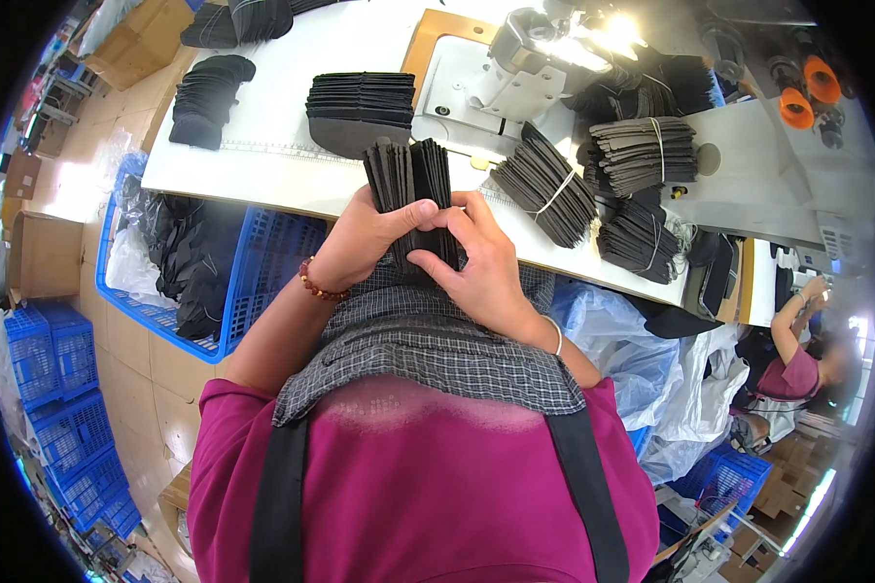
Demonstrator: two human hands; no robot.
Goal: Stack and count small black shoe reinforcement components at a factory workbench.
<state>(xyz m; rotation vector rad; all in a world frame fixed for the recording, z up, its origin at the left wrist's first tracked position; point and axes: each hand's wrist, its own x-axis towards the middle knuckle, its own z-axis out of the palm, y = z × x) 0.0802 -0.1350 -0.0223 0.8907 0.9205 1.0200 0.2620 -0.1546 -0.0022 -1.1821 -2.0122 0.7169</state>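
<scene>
A thick stack of dark fabric pieces (391, 173) stands on edge between my two hands, just off the table's near edge. It is parted into two bundles at the top. My left hand (374, 228) is closed round the left bundle, its thumb lying across the front. Against the right bundle, my right hand (476, 253) pinches with thumb and curled fingers. The lower end of the stack is partly hidden by my hands. Right behind it on the table lies another pile of black pieces (360, 112).
A sewing machine (515, 83) with a lit lamp stands at the back. Tied bundles (549, 189) of dark pieces lie to the right, more piles (209, 97) to the left. A blue crate (228, 291) with black pieces stands below left. Another person (792, 374) sits far right.
</scene>
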